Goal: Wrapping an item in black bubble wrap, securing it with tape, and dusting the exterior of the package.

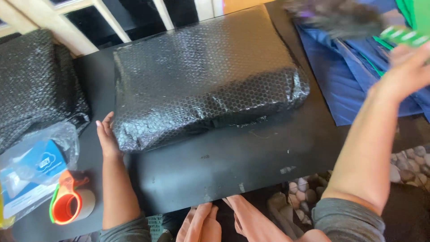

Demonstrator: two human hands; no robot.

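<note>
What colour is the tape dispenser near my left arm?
Orange with a green edge, tape dispenser, seen in the head view.

Sleeves: grey knit, pushed up near both elbows, forearms bare below them.
Left hand (107, 136): bare, no glove, no ring or watch visible; pale polish on one nail.
Right hand (410, 67): bare, blurred, details unclear.

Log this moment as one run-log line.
left hand: flat against end of bubble-wrapped parcel | right hand: raised over blue cloth, blurred | tape dispenser: on table, untouched
</note>
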